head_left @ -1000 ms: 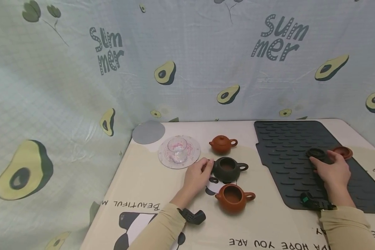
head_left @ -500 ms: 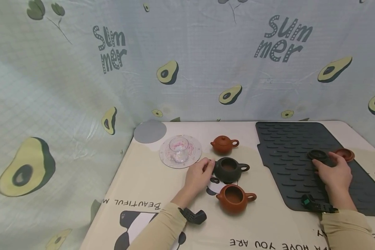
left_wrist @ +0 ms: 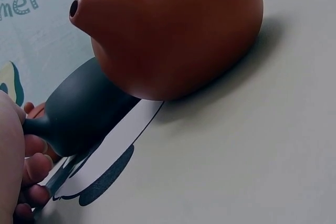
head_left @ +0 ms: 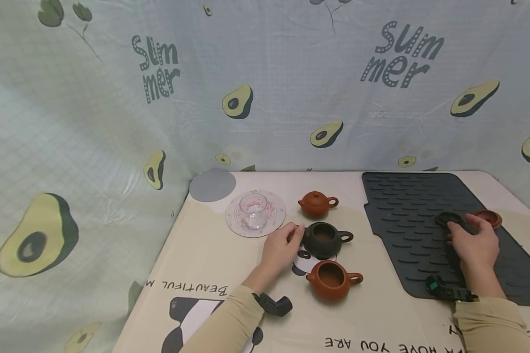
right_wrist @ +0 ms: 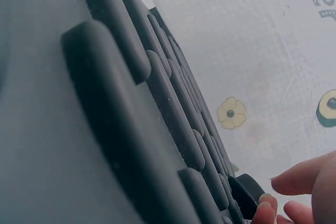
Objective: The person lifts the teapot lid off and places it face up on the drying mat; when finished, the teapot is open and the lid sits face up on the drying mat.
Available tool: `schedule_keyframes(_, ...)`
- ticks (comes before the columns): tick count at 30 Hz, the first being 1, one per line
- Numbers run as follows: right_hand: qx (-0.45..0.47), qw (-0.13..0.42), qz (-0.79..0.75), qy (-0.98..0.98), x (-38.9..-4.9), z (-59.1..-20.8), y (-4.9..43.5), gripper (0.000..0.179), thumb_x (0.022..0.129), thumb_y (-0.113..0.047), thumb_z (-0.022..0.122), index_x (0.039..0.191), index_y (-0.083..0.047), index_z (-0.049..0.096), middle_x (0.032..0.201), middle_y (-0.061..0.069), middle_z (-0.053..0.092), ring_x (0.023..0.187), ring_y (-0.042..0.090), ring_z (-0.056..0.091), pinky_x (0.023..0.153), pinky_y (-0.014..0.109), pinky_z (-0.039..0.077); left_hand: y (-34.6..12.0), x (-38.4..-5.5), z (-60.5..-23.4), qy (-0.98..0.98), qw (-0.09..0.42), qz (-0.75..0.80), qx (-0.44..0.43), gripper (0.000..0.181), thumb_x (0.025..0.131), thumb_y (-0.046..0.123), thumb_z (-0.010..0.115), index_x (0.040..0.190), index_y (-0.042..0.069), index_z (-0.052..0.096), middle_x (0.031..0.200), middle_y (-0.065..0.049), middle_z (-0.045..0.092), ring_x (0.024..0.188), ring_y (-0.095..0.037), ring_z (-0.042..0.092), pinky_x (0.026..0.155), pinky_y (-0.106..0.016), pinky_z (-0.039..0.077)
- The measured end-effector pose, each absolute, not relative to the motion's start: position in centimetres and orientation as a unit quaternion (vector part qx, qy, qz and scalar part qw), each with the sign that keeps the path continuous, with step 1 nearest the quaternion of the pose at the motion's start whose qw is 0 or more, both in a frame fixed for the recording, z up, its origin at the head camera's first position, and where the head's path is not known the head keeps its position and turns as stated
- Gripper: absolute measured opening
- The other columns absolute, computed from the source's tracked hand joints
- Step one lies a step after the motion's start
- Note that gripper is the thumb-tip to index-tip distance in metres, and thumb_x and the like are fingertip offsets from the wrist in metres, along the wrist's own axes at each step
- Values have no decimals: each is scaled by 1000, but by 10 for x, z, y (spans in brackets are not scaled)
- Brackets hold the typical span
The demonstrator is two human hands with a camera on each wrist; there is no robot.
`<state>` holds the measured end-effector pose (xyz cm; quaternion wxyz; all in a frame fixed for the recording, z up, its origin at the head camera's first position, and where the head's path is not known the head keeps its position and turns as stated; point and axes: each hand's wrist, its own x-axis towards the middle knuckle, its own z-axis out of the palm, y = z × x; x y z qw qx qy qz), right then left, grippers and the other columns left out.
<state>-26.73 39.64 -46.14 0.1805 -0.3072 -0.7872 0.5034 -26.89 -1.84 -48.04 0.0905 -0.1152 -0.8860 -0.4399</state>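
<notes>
My left hand [head_left: 281,247] pinches the spout of a dark, lidless teapot [head_left: 321,240] standing on the table. In the left wrist view, its fingers [left_wrist: 37,167] curl at the base of that spout. At the right, my right hand [head_left: 476,245] is over the dark ridged mat, thumb and fingers apart. Its fingertips are at the rim of a round dark lid [head_left: 448,218] on the mat. The right wrist view has one fingertip [right_wrist: 269,201] against the lid [right_wrist: 247,190], with another digit spread away from it.
Nearer me stands an open reddish-brown teapot [head_left: 331,280]; a lidded one [head_left: 316,204] is behind. A reddish-brown lid [head_left: 489,218] lies by the right edge of the mat [head_left: 406,245]. Left are a clear cup [head_left: 253,211] on a round coaster [head_left: 234,220] and a grey disc [head_left: 212,185].
My right thumb has shifted slightly to the right along the dark lid's front edge. The left hand keeps its hold on the dark teapot's spout. The head view has shifted a little.
</notes>
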Motion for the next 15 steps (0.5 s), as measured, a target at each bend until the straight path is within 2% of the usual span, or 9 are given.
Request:
schedule_keyframes(8,-260,188,513,-796,-274,-441,376,63,102,-30,59,159,-14,36,163,13,31,65,-14,51,60,9,42,-20,-271,-478,-874,94,-464,-105,31,105,45,52,100,18,66,70,7,56,67,-11,52,62,-28,39)
schedule_keyframes(11,-211,187,485,-828,-273,-436,362,63,103,-32,57,159,-11,35,161,16,35,71,-14,49,65,12,42,-19,-271,-477,-868,86,-477,-105,30,105,46,53,101,17,62,71,6,56,65,-11,52,62,-28,39)
schedule_keyframes(15,-119,191,443,-868,-273,-425,339,63,105,-36,54,157,-5,36,155,24,41,75,-15,48,64,14,42,-20,-270,-474,-867,72,-482,-103,29,104,45,54,104,17,58,75,5,57,67,-11,53,63,-28,41)
